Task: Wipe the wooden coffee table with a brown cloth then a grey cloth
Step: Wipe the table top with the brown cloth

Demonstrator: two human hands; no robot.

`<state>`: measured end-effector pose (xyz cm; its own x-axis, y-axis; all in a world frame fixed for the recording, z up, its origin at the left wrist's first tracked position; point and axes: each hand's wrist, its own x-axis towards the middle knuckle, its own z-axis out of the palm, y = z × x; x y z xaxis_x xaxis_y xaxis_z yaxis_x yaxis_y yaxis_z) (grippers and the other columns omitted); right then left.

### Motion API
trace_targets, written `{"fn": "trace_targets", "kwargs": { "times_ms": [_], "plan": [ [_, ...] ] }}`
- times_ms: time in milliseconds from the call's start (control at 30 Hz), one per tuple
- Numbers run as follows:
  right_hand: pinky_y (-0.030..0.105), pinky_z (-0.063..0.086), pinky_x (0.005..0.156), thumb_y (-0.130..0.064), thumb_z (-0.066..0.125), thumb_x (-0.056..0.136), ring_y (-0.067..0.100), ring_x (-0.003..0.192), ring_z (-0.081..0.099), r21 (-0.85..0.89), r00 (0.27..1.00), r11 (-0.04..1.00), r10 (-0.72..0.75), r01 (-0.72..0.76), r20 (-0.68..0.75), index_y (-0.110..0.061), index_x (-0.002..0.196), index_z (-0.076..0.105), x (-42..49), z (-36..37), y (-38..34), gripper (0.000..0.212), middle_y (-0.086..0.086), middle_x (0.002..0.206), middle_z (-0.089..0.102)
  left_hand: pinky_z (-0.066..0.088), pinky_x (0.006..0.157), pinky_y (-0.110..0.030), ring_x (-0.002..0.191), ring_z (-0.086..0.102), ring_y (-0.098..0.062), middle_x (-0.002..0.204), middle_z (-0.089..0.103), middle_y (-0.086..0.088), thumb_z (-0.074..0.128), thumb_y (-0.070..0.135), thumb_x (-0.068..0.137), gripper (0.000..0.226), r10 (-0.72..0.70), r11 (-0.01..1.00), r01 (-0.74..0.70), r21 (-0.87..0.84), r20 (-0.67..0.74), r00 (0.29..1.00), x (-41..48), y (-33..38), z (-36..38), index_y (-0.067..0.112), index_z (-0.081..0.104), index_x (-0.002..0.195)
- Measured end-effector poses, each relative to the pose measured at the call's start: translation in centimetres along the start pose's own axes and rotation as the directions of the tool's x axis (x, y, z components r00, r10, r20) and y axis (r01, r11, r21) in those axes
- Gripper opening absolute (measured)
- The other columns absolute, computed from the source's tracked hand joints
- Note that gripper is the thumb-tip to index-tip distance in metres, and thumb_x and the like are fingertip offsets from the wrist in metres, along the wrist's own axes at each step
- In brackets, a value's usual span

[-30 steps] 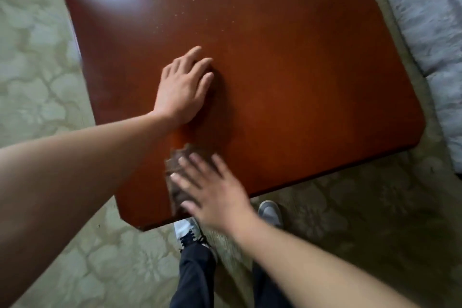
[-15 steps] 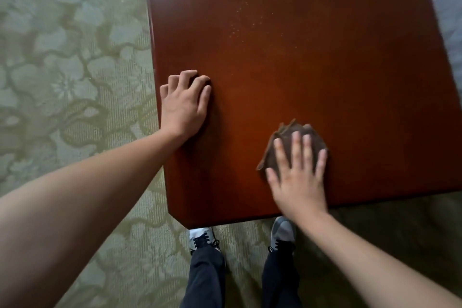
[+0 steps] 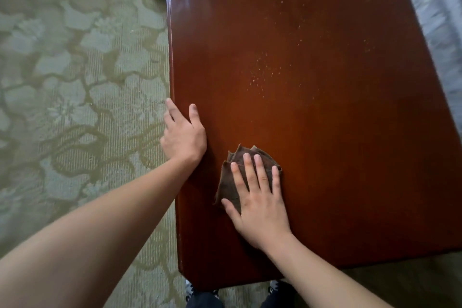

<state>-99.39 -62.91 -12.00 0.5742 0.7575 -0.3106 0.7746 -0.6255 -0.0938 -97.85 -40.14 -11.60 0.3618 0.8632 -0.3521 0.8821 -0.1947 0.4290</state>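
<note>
1. A person is leaning over a wooden coffee table (image 3: 325,120), whose glossy red-brown top is filling the view from 12 o'clock down to 5 o'clock.
2. The brown cloth (image 3: 228,184) is lying crumpled on the tabletop near the table's 7 o'clock corner, its pointed folds fanning out towards 12 o'clock.
3. The right hand (image 3: 260,200) is pressing flat on the brown cloth, palm down. Its fingers (image 3: 250,172) are lying straight and slightly spread, pointing to 12 o'clock. The thumb is reaching out towards 9 o'clock across the cloth's near edge. Cloth is showing past the fingertips and at the hand's 9 o'clock side.
4. The left hand (image 3: 183,132) is gripping the table's long edge at 9 o'clock, just beside the cloth at its 10 o'clock and not touching it. Its thumb is resting on the tabletop and one finger is lying along the rim. The other fingers are dropping out of sight over the side.
5. Both bare forearms are coming in from the lower corners, the left from 8 o'clock and the right from 5 o'clock.
6. Pale specks (image 3: 260,75) are dotting the wood at 12 o'clock from the cloth, well apart from it, and thinner ones are trailing off towards 1 o'clock.
7. A green carpet (image 3: 75,82) with a floral pattern is covering the floor at 9 o'clock of the table.
8. A grey fabric (image 3: 440,20) is running along the table's far side at 2 o'clock; what it belongs to is hard to tell.
9. At 6 o'clock, the toes of two shoes (image 3: 191,290) and dark trousers (image 3: 205,301) are peeking out beneath the table's near edge.
</note>
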Motion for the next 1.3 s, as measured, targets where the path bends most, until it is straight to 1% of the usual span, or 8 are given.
{"fn": "trace_targets", "kwargs": {
  "times_ms": [233, 367, 467, 633, 767, 967, 1167, 1300],
  "plan": [
    [0.062, 0.003, 0.128, -0.066, 0.028, 0.102, 0.028, 0.162, -0.011, -0.007, 0.978, 0.978, -0.206, 0.206, 0.012, -0.026, 0.168, 0.008, 8.6, -2.7, 1.5, 0.080, 0.008, 0.176, -0.004, 0.030, 0.117, -0.055, 0.150, 0.034, -0.035, 0.170, 0.025, -0.010, 0.017, 0.061, 0.106, 0.075, -0.076, 0.997, 0.075, -0.018, -0.076, 0.994, 4.6, 3.5, 0.4, 0.016, 0.010, 0.166],
    [0.058, -0.001, 0.129, -0.065, 0.026, 0.102, 0.025, 0.162, -0.009, -0.022, 0.972, 0.972, -0.234, 0.234, -0.013, -0.027, 0.167, 0.009, 14.5, -4.5, 2.9, 0.078, 0.005, 0.176, -0.001, 0.028, 0.118, -0.054, 0.151, 0.032, -0.033, 0.170, 0.023, -0.011, 0.021, 0.061, 0.106, 0.076, -0.037, 0.998, 0.046, 0.052, -0.160, 0.986, 8.1, 6.1, 0.7, 0.013, 0.012, 0.165],
    [0.055, -0.004, 0.129, -0.066, 0.025, 0.102, 0.022, 0.162, -0.010, -0.028, 0.969, 0.970, -0.243, 0.242, -0.033, -0.029, 0.167, 0.008, 16.2, -5.1, 5.0, 0.077, 0.002, 0.176, -0.003, 0.025, 0.117, -0.055, 0.150, 0.030, -0.035, 0.170, 0.022, -0.013, 0.019, 0.062, 0.105, 0.079, -0.082, 0.984, 0.112, 0.138, -0.206, 0.975, 10.5, 9.3, 1.5, 0.012, 0.011, 0.165],
    [0.060, 0.011, 0.128, -0.066, 0.018, 0.102, 0.031, 0.162, 0.003, -0.033, 0.995, 0.998, 0.049, -0.051, -0.085, -0.024, 0.167, 0.013, 15.5, -5.6, 16.6, 0.078, 0.009, 0.175, 0.004, 0.030, 0.113, -0.055, 0.145, 0.037, -0.034, 0.166, 0.030, -0.012, 0.015, 0.063, 0.104, 0.078, -0.142, 0.963, 0.200, 0.182, -0.289, 0.947, 11.4, 10.7, 2.4, 0.014, 0.013, 0.165],
    [0.063, 0.011, 0.127, -0.069, 0.003, 0.101, 0.034, 0.162, -0.003, -0.021, 0.941, 0.941, 0.337, -0.337, 0.019, -0.020, 0.168, 0.001, 11.8, -7.1, 26.4, 0.082, 0.013, 0.174, -0.007, 0.030, 0.113, -0.054, 0.145, 0.037, -0.034, 0.166, 0.030, -0.012, 0.015, 0.063, 0.104, 0.077, -0.150, 0.959, 0.212, 0.188, -0.298, 0.943, 11.4, 10.6, 2.3, 0.015, 0.014, 0.165],
    [0.066, 0.000, 0.126, -0.065, 0.003, 0.097, 0.038, 0.160, -0.014, 0.040, 0.869, 0.870, 0.488, -0.492, 0.077, -0.011, 0.167, -0.002, 13.4, -7.8, 23.9, 0.088, 0.018, 0.173, -0.013, 0.032, 0.109, -0.053, 0.141, 0.040, -0.034, 0.165, 0.032, -0.012, 0.016, 0.064, 0.103, 0.079, -0.140, 0.960, 0.204, 0.190, -0.303, 0.943, 11.4, 10.6, 2.4, 0.014, 0.016, 0.164],
    [0.066, -0.007, 0.125, -0.065, 0.005, 0.098, 0.041, 0.159, -0.016, 0.051, 0.948, 0.946, 0.320, -0.320, 0.007, -0.014, 0.166, -0.007, 20.4, -8.5, 16.1, 0.086, 0.018, 0.173, -0.014, 0.030, 0.112, -0.052, 0.144, 0.038, -0.034, 0.165, 0.032, -0.010, 0.014, 0.068, 0.101, 0.081, -0.146, 0.972, 0.188, 0.139, -0.264, 0.953, 11.4, 10.6, 2.1, 0.018, 0.017, 0.164],
    [0.067, -0.008, 0.124, -0.065, 0.009, 0.097, 0.040, 0.159, -0.016, 0.014, 1.000, 1.000, 0.006, -0.006, 0.003, -0.018, 0.167, -0.001, 24.9, -8.9, 8.3, 0.085, 0.016, 0.174, -0.012, 0.019, 0.121, -0.050, 0.148, 0.036, -0.026, 0.165, 0.037, 0.004, 0.013, 0.070, 0.101, 0.072, -0.211, 0.972, 0.176, -0.155, -0.259, 0.942, 11.4, 9.7, 0.6, 0.033, 0.033, 0.160]
  ]
}}
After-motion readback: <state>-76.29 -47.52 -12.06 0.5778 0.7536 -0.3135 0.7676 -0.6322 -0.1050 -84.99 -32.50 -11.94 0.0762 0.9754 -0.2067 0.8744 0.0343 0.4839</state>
